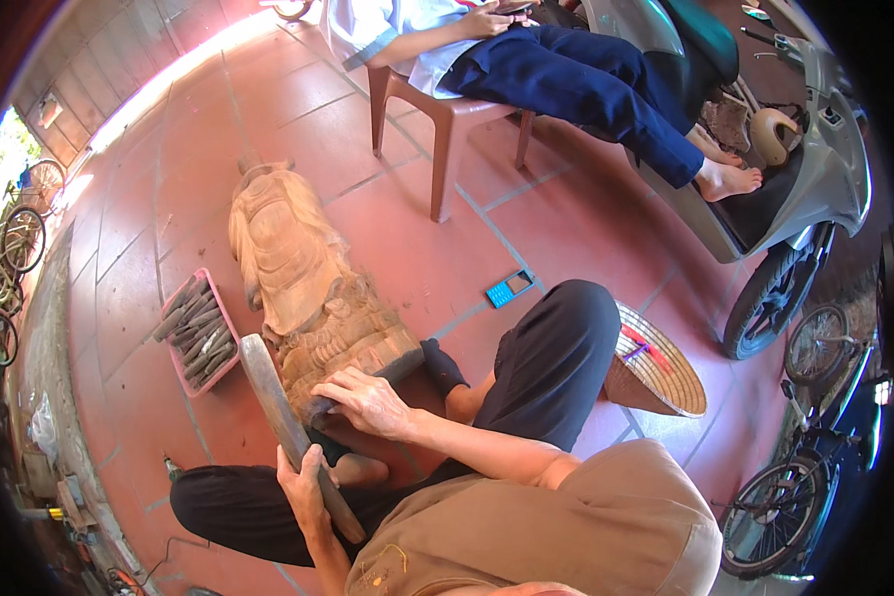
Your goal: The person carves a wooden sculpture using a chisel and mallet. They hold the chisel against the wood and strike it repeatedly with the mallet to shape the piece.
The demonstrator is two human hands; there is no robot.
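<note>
My left hand (305, 485) is closed round the lower part of a long, flat wooden bat (276, 397), which slants up and away to the left. My right hand (370, 405) lies at the near end of a carved wooden statue (283, 248), its fingers curled down at the edge of the base. Whatever those fingers pinch is too hidden to name. The statue is a robed figure in pale brown wood, lying on its back with its base toward me between my legs. Detailed carving covers the part near the base.
Left of the statue, a pink basket (227, 320) holds several dark stick-like tools. A blue keypad phone (511, 288) lies on the tiles. A conical hat (656, 368) rests beside my right knee. Beyond, a person sits on a brown plastic chair (447, 111), feet on a grey scooter (810, 179).
</note>
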